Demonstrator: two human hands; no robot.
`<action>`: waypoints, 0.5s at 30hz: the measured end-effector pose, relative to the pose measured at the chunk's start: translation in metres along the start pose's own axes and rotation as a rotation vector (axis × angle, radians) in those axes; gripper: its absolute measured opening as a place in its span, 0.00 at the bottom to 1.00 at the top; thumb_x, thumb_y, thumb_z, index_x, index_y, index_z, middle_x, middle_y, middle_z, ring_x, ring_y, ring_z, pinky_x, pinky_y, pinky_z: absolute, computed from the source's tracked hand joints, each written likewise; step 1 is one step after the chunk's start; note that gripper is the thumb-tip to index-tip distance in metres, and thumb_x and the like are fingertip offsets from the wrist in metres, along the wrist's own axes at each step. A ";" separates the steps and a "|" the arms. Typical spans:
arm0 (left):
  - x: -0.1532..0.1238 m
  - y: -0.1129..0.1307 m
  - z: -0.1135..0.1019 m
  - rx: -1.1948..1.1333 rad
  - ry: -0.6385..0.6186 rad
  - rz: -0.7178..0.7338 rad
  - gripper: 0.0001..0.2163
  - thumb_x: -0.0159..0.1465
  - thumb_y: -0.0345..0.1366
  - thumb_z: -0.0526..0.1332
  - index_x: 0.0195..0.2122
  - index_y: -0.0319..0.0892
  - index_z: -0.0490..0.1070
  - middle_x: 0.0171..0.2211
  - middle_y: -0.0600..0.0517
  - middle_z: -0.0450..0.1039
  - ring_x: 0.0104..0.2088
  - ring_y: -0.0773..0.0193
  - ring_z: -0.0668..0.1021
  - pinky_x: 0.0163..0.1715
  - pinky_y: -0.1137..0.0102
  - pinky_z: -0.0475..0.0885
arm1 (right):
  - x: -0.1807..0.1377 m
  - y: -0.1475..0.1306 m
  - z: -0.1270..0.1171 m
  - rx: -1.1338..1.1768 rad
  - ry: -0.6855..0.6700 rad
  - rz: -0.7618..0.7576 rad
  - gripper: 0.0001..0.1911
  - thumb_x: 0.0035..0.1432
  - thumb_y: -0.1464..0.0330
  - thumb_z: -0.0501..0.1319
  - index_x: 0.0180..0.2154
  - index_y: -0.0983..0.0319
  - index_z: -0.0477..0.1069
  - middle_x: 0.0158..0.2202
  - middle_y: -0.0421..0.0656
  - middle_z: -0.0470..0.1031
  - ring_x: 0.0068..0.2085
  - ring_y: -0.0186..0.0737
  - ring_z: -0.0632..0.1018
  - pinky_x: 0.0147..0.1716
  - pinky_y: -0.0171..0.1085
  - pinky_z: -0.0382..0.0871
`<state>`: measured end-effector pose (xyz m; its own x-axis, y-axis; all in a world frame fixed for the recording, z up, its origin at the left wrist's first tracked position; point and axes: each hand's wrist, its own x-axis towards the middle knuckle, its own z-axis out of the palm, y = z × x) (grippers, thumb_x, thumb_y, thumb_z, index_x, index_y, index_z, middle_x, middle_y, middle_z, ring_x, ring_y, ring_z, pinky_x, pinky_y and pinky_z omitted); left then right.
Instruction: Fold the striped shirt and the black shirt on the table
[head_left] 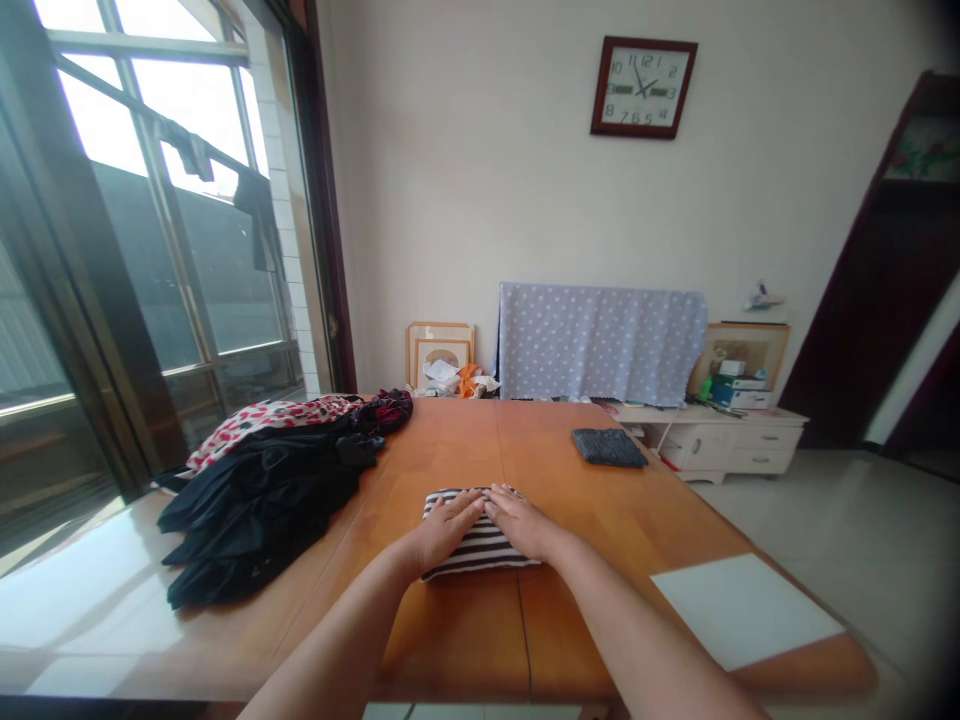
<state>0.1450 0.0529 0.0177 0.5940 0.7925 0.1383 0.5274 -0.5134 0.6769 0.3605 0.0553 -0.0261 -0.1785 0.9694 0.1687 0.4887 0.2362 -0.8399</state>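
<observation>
Striped black-and-white folded cloth [472, 545] lies near the middle of the wooden table [465, 640], with both hands pressed flat on top. The left hand [448, 527] and right hand [523, 524] meet at the fingertips, each grip open, palms down, holding nothing. A heap of dark clothes [259, 500] sits well to the left, a dark folded piece [608, 447] farther back. Uneven pressing could, I judge, slide the bundle and loosen its folds on the smooth wood.
</observation>
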 end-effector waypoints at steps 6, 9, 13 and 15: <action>-0.009 0.028 0.007 0.311 0.014 0.184 0.33 0.58 0.56 0.62 0.63 0.48 0.64 0.62 0.46 0.67 0.63 0.46 0.66 0.66 0.50 0.49 | -0.005 -0.008 -0.012 0.189 -0.007 0.046 0.35 0.58 0.44 0.58 0.59 0.58 0.69 0.66 0.44 0.61 0.68 0.46 0.58 0.68 0.46 0.41; -0.014 0.028 0.015 0.429 -0.011 0.192 0.40 0.51 0.54 0.68 0.64 0.46 0.62 0.64 0.44 0.63 0.65 0.42 0.62 0.65 0.51 0.53 | -0.008 -0.012 -0.015 0.230 0.012 0.045 0.34 0.59 0.44 0.56 0.59 0.58 0.69 0.65 0.45 0.64 0.67 0.44 0.62 0.68 0.46 0.45; -0.016 0.023 0.023 0.512 0.014 0.151 0.41 0.48 0.49 0.70 0.63 0.46 0.62 0.65 0.42 0.61 0.64 0.42 0.63 0.63 0.52 0.56 | -0.015 -0.014 -0.020 0.369 0.050 0.037 0.33 0.61 0.45 0.55 0.58 0.59 0.70 0.64 0.45 0.66 0.65 0.44 0.65 0.67 0.46 0.49; -0.015 0.024 0.022 0.524 0.013 0.154 0.39 0.49 0.48 0.69 0.62 0.46 0.62 0.64 0.42 0.62 0.62 0.43 0.65 0.62 0.53 0.58 | -0.020 -0.013 -0.023 0.492 0.073 0.044 0.33 0.60 0.45 0.56 0.56 0.60 0.72 0.62 0.46 0.69 0.63 0.44 0.67 0.66 0.47 0.51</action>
<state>0.1620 0.0215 0.0157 0.6822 0.6977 0.2186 0.6691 -0.7163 0.1979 0.3771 0.0344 -0.0066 -0.0976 0.9841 0.1482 0.0306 0.1518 -0.9879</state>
